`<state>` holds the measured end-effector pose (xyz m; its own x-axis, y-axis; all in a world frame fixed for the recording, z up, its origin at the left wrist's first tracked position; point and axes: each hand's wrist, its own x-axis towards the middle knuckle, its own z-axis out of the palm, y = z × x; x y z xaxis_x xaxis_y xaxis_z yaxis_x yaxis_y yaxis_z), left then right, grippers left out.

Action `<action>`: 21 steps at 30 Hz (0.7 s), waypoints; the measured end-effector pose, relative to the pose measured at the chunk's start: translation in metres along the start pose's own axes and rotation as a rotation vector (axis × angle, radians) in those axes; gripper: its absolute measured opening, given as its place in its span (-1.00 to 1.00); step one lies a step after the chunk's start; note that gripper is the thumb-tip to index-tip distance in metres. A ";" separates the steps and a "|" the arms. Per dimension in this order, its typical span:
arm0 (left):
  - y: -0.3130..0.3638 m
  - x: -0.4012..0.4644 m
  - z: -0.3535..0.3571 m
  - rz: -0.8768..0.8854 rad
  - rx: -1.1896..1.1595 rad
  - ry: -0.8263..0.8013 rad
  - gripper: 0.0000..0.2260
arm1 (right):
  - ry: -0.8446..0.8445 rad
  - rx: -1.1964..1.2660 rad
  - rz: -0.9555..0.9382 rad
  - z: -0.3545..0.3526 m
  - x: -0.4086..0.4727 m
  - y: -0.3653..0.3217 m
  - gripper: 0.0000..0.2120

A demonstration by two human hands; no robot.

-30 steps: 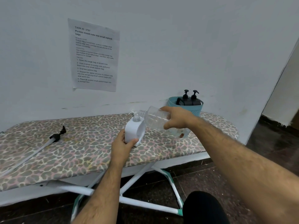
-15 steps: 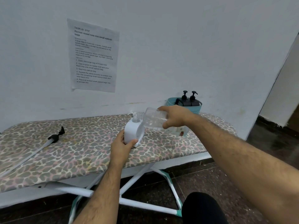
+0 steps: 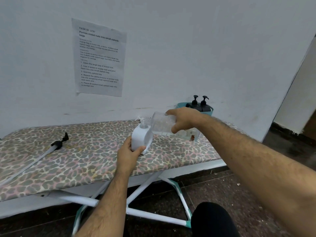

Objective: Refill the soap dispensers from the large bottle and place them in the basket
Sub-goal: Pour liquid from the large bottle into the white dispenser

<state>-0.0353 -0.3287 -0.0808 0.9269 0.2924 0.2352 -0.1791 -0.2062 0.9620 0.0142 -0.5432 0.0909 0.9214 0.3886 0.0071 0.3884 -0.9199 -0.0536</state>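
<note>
On the far left of the ironing board, which has a leopard-pattern cover, a black pump head lies on its side with its long white tube running toward the left edge. It is well apart from everything else. On the wall above hangs a printed sheet with numbered steps.

Near the middle of the board stands a white soap dispenser, upright, with its neck open at the top. The left hand grips it low from the near side — thumb on the front face, the fingers wrapped around the left side.

Above and just to the right, the right hand is clamped around a large clear bottle, which is tilted over almost flat so that its mouth meets the dispenser's neck (I cannot tell if liquid is running). Behind this hand a clear container with something reddish inside stands on the board.

At the far right end — against the wall — is a teal basket. Two dark dispensers with black pumps stand upright inside it, side by side.
</note>
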 end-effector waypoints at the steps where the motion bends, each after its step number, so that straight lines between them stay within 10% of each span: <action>1: 0.000 0.000 0.000 0.001 0.001 0.000 -0.52 | -0.002 -0.004 -0.001 -0.001 0.000 0.000 -0.26; 21: 0.003 -0.001 0.000 -0.002 0.038 0.005 -0.48 | -0.044 -0.063 0.013 -0.018 0.003 -0.008 -0.27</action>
<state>-0.0368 -0.3293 -0.0780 0.9254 0.2978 0.2344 -0.1646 -0.2413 0.9564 0.0143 -0.5356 0.1093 0.9254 0.3773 -0.0373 0.3778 -0.9258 0.0099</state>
